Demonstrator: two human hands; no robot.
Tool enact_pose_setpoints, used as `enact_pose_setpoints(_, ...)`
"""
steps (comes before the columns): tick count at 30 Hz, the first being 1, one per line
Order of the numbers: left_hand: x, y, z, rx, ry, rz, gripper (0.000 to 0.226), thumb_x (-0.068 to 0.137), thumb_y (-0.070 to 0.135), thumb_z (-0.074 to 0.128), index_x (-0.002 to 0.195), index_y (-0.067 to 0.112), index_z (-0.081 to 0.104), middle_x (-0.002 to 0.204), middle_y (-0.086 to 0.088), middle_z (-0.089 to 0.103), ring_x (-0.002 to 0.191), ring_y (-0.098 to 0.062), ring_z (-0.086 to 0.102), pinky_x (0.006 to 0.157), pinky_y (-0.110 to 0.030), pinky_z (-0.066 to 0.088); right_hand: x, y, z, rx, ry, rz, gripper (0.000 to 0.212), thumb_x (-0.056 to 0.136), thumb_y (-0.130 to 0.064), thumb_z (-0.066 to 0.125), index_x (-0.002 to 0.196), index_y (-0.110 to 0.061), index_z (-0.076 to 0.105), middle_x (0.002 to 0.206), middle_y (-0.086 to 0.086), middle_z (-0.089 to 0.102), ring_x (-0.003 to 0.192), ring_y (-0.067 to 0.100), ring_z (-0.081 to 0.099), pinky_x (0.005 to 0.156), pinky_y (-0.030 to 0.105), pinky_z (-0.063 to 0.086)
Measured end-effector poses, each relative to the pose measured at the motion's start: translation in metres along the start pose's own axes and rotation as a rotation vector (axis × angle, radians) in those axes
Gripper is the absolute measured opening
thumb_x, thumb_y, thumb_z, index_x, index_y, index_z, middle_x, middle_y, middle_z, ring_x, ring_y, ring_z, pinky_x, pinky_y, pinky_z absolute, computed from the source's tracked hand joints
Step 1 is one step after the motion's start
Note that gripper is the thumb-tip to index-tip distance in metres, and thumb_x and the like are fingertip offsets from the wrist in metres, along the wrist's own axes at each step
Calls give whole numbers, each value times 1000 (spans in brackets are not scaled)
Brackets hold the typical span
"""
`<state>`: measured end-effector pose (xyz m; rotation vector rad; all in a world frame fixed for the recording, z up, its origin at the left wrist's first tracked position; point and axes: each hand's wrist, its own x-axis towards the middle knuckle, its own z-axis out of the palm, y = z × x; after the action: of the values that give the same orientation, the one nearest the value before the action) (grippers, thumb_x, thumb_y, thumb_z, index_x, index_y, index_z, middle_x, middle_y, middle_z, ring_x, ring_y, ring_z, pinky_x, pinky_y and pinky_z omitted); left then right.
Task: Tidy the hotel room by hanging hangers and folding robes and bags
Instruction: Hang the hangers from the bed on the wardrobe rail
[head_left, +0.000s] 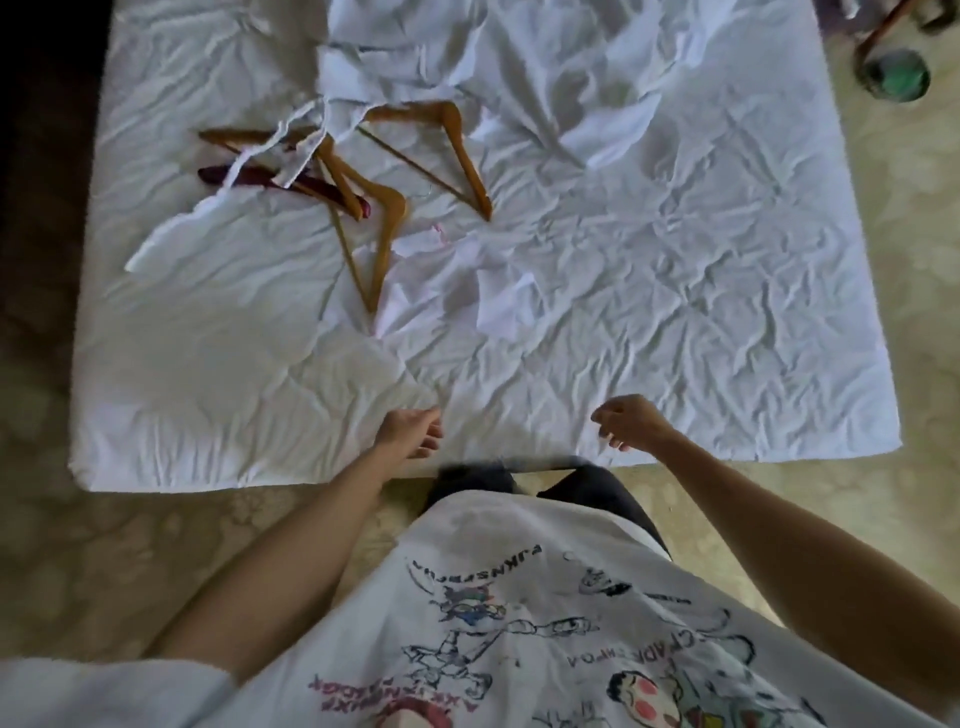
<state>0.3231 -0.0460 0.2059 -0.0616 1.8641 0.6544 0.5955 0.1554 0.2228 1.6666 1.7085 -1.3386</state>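
Several wooden hangers lie on the bed: one light-brown hanger (457, 150) in the middle, another (382, 228) nearer me, and a dark red one (311, 184) under white straps. A crumpled white robe (467, 57) is heaped at the far side, its belt (249, 156) trailing over the hangers. A flat white bag or cloth (498, 296) lies mid-bed. My left hand (410, 431) hovers at the near bed edge with fingers loosely curled, holding nothing. My right hand (631, 421) hangs beside it, fingers apart, empty.
The white wrinkled bed (727, 312) fills the view; its near edge is against my legs. Patterned beige carpet (130, 561) surrounds it. A green round object (898, 75) with a curved wooden piece stands on the floor at the far right.
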Motion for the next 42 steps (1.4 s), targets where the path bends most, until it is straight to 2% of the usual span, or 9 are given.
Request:
enact_pose_setpoints(7,15,61,32,-88,84,37,34,92,36,66,86,3,73,76,-11,72,54,-15,65,52,-26,53,65,-35,-61,-122,-133,-24,21,99,-7,57,105,9,68,67,4,68,46,11,59,45,20,48)
enact_pose_setpoints(19,121,187,-3,-229,339,79,20,96,21,60,83,9,70,69,-5,67,59,-18,62,50,-20,52,215,-242,-95,-186,-135,-346,16,95,-18,64,98,-5,73,70,3,70,42,7,60,44,20,50)
enact_pose_setpoints(22,168,217,-20,-118,429,98,30,89,33,57,73,14,74,75,-6,74,78,-27,71,76,-35,61,256,-285,-90,-195,-103,-379,15,95,-20,62,96,-11,74,71,0,71,50,12,63,50,22,54)
enact_pose_setpoints(24,201,233,-29,-15,452,103,35,91,36,53,89,11,77,96,-11,76,94,-32,69,88,-38,56,285,-308,-85,-206,-93,-391,14,95,-21,61,94,-15,74,73,-1,72,54,13,65,53,24,56)
enact_pose_setpoints(30,295,257,-34,-26,550,85,33,95,26,57,114,1,69,116,-14,71,112,-30,64,92,-31,47,381,-354,-61,-300,-6,-376,18,90,-21,57,85,-21,73,87,5,76,73,19,71,70,33,61)
enact_pose_setpoints(34,356,248,-32,0,572,89,52,83,39,60,114,-2,62,115,-20,65,110,-35,62,91,-38,51,438,-376,-35,-319,280,-381,28,88,-25,60,115,-18,66,118,7,65,110,29,62,92,39,52)
enact_pose_setpoints(36,371,250,-30,163,595,66,44,87,33,61,117,1,59,120,-16,60,112,-32,59,88,-37,48,458,-386,-22,-294,312,-411,46,90,-30,65,131,-15,54,129,8,55,119,29,55,97,41,48)
enact_pose_setpoints(38,383,253,-30,305,637,36,36,90,28,61,118,5,60,121,-14,60,112,-32,59,89,-39,48,474,-396,-11,-245,275,-414,49,91,-29,62,135,-12,48,130,10,55,119,31,54,95,39,46)
enact_pose_setpoints(42,398,245,-35,208,604,92,15,92,26,62,92,12,67,92,-7,70,89,-27,67,76,-37,53,489,-405,0,-176,225,-403,31,93,-20,54,123,-12,51,105,8,59,99,31,61,83,40,54)
